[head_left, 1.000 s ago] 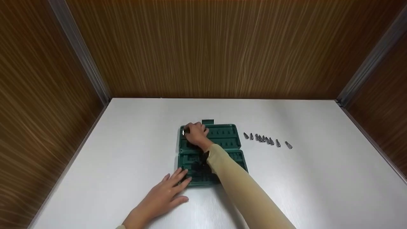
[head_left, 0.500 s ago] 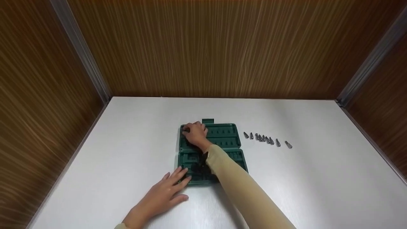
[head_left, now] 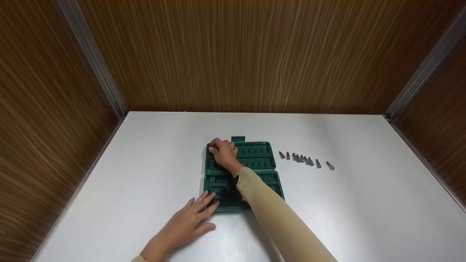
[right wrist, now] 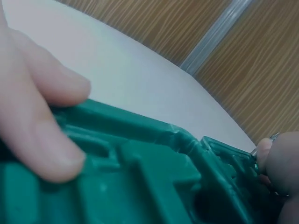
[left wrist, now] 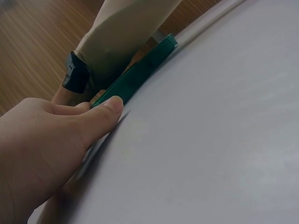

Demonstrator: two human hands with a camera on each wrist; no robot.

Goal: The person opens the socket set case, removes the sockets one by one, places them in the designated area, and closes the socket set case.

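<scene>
Bit (right wrist: 273, 138) pinched in right hand (head_left: 225, 153) grip, case (head_left: 255, 160) far-left corner | left hand (head_left: 189, 222) flat, steadying case

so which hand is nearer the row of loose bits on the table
Right. The right hand is at the far left corner of the green case, left of the bits; the left hand rests at the case's near edge, farther away.
</scene>
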